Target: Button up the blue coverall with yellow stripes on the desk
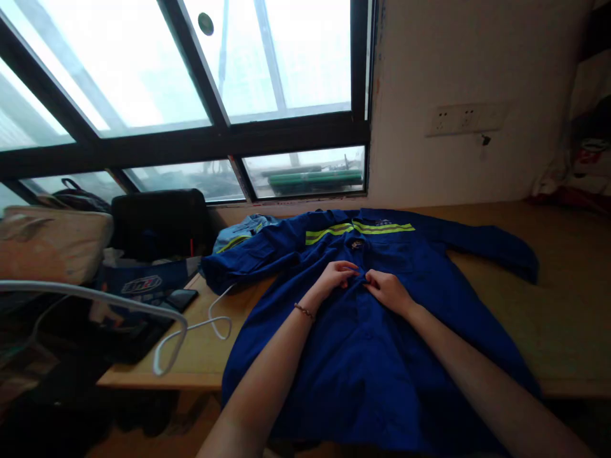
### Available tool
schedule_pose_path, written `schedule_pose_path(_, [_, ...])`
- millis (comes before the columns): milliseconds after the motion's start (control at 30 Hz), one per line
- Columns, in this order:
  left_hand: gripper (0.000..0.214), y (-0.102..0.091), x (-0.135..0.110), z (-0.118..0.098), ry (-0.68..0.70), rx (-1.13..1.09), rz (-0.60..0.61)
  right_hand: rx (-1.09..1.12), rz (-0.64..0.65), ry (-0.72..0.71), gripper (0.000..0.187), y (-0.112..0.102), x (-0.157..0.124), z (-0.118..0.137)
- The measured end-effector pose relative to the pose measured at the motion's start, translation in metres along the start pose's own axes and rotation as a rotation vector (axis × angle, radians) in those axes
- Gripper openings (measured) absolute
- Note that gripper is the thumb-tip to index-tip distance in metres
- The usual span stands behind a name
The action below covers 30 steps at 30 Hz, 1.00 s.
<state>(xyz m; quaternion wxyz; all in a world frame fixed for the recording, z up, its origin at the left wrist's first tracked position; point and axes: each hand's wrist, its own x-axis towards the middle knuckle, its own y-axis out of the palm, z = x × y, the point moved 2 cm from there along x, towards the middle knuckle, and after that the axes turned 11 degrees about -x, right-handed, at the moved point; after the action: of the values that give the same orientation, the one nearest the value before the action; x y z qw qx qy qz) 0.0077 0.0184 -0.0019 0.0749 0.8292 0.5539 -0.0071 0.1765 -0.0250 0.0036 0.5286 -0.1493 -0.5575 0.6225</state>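
A dark blue work jacket (344, 369) with yellow-green reflective strips lies spread over the wooden table, its lower part hanging past the front edge. Both sleeves reach out to the sides. At the middle of its front, my left hand (338, 276) pinches the cloth along the placket, a beaded bracelet on that wrist. Just right of it, my right hand (387, 289) grips the opposite side of the same placket. The fingertips nearly meet; any button between them is too small to make out.
Light blue folded clothing (243, 230) lies behind the left sleeve. A phone (182, 297) and a white cable (214, 321) sit on the table's left end. A white curved tube (119, 302) crosses the left foreground. Behind stand a black chair (160, 222) and window; wall sockets (465, 119) are right.
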Motion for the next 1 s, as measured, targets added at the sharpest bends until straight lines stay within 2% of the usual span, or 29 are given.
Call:
schedule_pose_path(167, [0.026,0.009,-0.002,-0.001,0.051,0.333,0.150,0.041,-0.102,0.071,0.005,-0.001,0.001,-0.002])
schedule_pose_path(300, [0.018,0.012,-0.003,0.001,0.158,0.621,0.165,-0.004,-0.261,0.187,0.008,-0.008,0.002,-0.006])
schedule_pose_path(400, [0.026,0.013,-0.008,0.002,0.222,0.872,0.035,-0.006,-0.335,0.241,0.008,-0.012,0.001,-0.008])
schedule_pose_path(500, [0.052,0.011,-0.013,0.007,0.114,1.044,-0.176,0.018,-0.359,0.305,0.007,-0.012,0.001,-0.013])
schedule_pose_path(567, [0.060,0.007,-0.014,0.012,0.013,1.086,-0.235,0.042,-0.333,0.342,0.006,-0.011,0.004,-0.019])
schedule_pose_path(633, [0.060,0.004,-0.010,0.015,-0.034,1.108,-0.244,0.080,-0.266,0.372,0.009,-0.009,0.006,-0.024])
schedule_pose_path(733, [0.055,0.000,0.000,0.014,-0.031,1.139,-0.287,0.102,-0.120,0.385,0.029,-0.005,0.002,-0.018])
schedule_pose_path(833, [0.051,-0.002,0.011,0.010,0.010,1.152,-0.329,-0.064,-0.020,0.329,0.051,0.000,-0.016,0.008])
schedule_pose_path(900, [0.049,-0.004,0.019,0.006,0.039,1.147,-0.347,-0.218,0.047,0.367,0.064,0.005,-0.033,0.022])
schedule_pose_path(1000, [0.044,-0.009,0.030,-0.002,0.049,1.143,-0.353,-0.345,0.188,0.456,0.072,0.009,-0.049,0.018])
